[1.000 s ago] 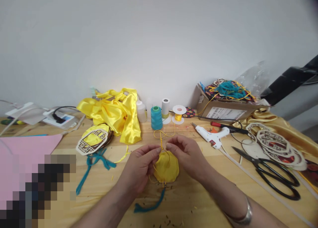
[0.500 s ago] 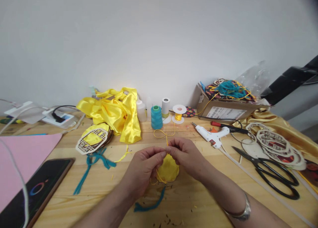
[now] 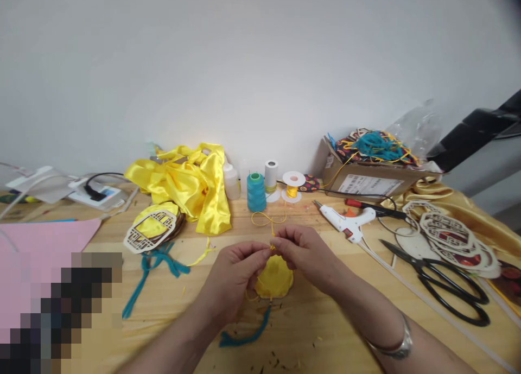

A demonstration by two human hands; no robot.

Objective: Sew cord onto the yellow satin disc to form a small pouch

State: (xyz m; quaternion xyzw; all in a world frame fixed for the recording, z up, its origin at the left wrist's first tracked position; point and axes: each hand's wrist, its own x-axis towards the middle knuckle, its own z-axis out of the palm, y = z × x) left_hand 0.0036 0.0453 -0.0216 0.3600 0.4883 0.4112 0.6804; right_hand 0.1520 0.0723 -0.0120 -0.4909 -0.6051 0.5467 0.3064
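My left hand (image 3: pixel 236 273) and my right hand (image 3: pixel 303 254) meet fingertip to fingertip over a small round yellow fabric piece (image 3: pixel 277 279) on the wooden table (image 3: pixel 345 309). Both hands pinch a thin yellow cord (image 3: pixel 272 247) just above that piece. The cord runs back in a loop (image 3: pixel 266 219) toward a small spool of yellow cord (image 3: pixel 292 191). A teal tassel strand (image 3: pixel 248 333) trails from the fabric piece toward me. A silver bracelet sits on my right wrist.
A white glue gun (image 3: pixel 345 222) and black scissors (image 3: pixel 448 287) lie to the right, beside laser-cut wooden frames (image 3: pixel 451 235). A teal thread cone (image 3: pixel 256 192), crumpled yellow satin (image 3: pixel 191 184) and a cardboard box (image 3: pixel 370 181) stand at the back. Pink paper (image 3: pixel 36 243) lies left.
My hands have closed together from slightly apart, both pinching the yellow cord. The loose cord over the fabric piece has been drawn in.
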